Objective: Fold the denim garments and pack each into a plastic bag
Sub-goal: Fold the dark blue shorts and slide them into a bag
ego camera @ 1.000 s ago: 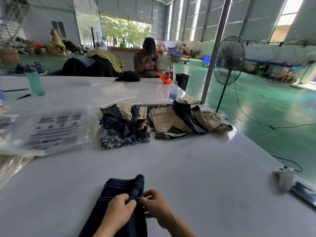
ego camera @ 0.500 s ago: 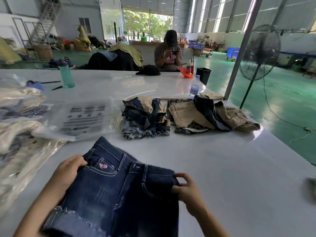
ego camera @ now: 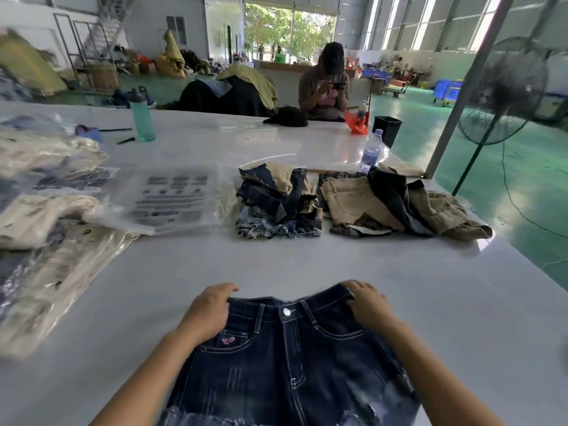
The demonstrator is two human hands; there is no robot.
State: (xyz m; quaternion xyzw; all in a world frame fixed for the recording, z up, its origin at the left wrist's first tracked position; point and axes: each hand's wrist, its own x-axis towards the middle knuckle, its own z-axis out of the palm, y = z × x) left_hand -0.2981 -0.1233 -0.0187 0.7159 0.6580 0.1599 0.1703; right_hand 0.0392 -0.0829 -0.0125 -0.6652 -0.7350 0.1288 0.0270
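At the far left we see packed bags (ego camera: pixel 46 241) heaped on the white table (ego camera: pixel 368 265), pale and denim garments blurred inside the plastic. Behind them stands a teal bottle (ego camera: pixel 142 118), with a pen (ego camera: pixel 125 140) lying near it. Just right of the heap lies a flat stack of empty plastic bags (ego camera: pixel 166 201) with dark print on top.

Near us, our left hand (ego camera: pixel 209 312) rests on the left end of the waistband of the dark shorts (ego camera: pixel 285 364), fingers bent over the band's edge; whether they pinch it or only press we cannot tell. The shorts lie flat on the table, front up, waistband away from us, metal button at the middle, frayed hems toward us. Our right hand (ego camera: pixel 367 302) lies on the right end of the waistband, fingers curved down over the corner; its hold is also unclear.

Beyond the shorts, a pile of folded denim (ego camera: pixel 276 207) sits beside a looser pile of tan garments (ego camera: pixel 399 207). A water bottle (ego camera: pixel 370 152) stands behind them. A seated person (ego camera: pixel 325 87) holds a phone at the table's far edge. A fan (ego camera: pixel 504 90) stands on the green floor to the right.
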